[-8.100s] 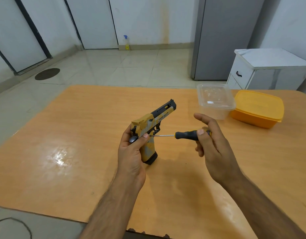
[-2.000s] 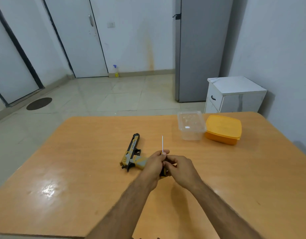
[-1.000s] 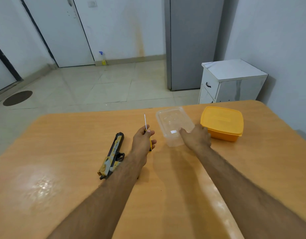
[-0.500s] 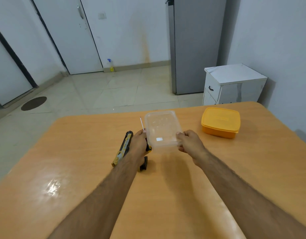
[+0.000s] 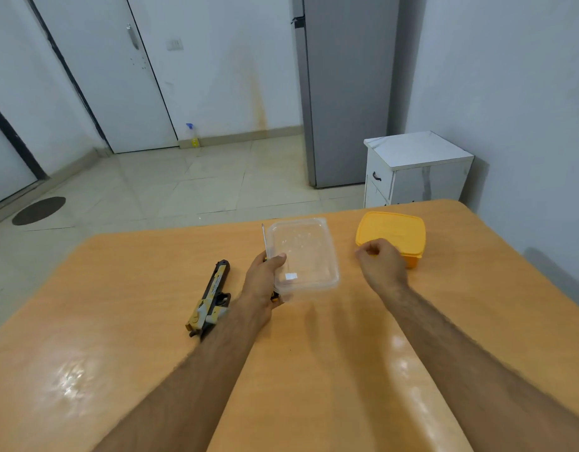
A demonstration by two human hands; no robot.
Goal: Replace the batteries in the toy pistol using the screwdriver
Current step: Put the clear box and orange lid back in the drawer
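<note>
I'm seeing left hand (image 5: 262, 282) gripping screwdriver (image 5: 264, 239) and now alone pinching the clear container (image 5: 303, 254), frame centre | right hand (image 5: 381, 267), fingers curled empty, having let go, nearing yellow box (image 5: 392, 231) | toy pistol (image 5: 211, 298) lying left-centre on table (image 5: 118, 370), likely batteries next.

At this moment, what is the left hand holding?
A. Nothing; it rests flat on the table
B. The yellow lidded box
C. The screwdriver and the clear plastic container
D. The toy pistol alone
C: the left hand grips the screwdriver, whose shaft sticks up past the fingers, with its thumb on the edge of the clear plastic container; the toy pistol lies on the table.
</note>
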